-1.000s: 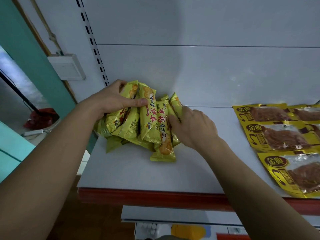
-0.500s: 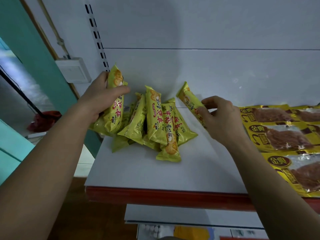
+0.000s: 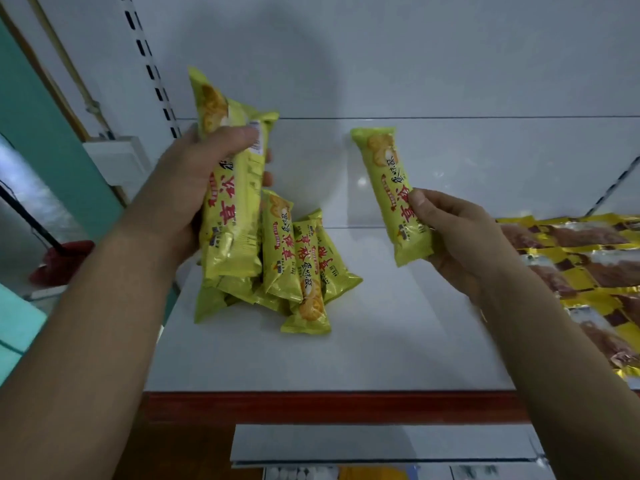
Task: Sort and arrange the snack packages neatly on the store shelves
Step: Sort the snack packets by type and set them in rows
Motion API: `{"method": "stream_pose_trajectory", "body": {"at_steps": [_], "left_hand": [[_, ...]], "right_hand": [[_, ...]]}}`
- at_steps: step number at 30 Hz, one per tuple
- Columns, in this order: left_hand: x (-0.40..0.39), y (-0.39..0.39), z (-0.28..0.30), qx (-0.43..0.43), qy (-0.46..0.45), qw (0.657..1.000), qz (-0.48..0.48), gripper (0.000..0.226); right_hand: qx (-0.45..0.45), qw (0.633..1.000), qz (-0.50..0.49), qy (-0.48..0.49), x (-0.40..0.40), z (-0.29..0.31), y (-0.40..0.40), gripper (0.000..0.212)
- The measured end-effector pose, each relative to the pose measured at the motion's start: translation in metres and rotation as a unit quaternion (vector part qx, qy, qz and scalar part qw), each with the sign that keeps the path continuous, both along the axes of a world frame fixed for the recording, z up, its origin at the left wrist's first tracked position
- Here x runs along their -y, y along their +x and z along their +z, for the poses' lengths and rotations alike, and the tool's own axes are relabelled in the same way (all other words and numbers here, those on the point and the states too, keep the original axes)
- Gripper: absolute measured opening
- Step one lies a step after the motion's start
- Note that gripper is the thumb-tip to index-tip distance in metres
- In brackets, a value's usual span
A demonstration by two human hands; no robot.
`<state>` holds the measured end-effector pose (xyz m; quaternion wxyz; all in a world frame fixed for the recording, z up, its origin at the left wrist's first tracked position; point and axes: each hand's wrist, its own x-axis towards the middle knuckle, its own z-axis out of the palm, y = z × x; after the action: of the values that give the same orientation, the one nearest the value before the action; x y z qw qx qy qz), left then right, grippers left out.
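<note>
Both hands hold snacks above a white shelf board [image 3: 363, 348] with a red front edge: the left hand [image 3: 180, 188] grips a bunch of long yellow-green foil biscuit packets [image 3: 232, 209], and the right hand [image 3: 453, 237] pinches a single matching packet [image 3: 391, 188] by its lower end. Beneath them, a loose heap of the same packets [image 3: 298, 271] lies toward the shelf's left edge. Squaring packets side by side, labels upright, would likely tidy this best. Bare board between the heap and the gold pouches of dried meat [image 3: 588, 268] at right offers working room.
</note>
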<state>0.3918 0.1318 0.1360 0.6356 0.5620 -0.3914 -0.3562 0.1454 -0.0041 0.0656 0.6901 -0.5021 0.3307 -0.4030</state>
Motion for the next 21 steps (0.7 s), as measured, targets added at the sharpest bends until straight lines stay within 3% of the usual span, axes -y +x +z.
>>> {"method": "stream_pose_trajectory", "body": {"at_steps": [4,12,18,21], "left_hand": [[-0.007,-0.056,-0.013,-0.092,0.092,0.984,-0.120,0.040],[-0.005,-0.115,-0.049,-0.107,0.094,0.973,-0.183,0.025],[0.000,-0.111,-0.037,-0.084,0.083,0.984,-0.134,0.032],[-0.003,-0.090,-0.024,-0.080,0.138,0.980,-0.117,0.063]], "right_hand": [[0.092,0.989,0.082,0.079,-0.002,0.010,-0.018,0.034],[0.147,0.987,0.001,0.066,-0.002,0.005,-0.041,0.035],[0.091,0.992,-0.059,0.064,0.016,0.014,-0.074,0.024],[0.060,0.995,-0.072,0.034,0.036,0.017,-0.093,0.024]]}}
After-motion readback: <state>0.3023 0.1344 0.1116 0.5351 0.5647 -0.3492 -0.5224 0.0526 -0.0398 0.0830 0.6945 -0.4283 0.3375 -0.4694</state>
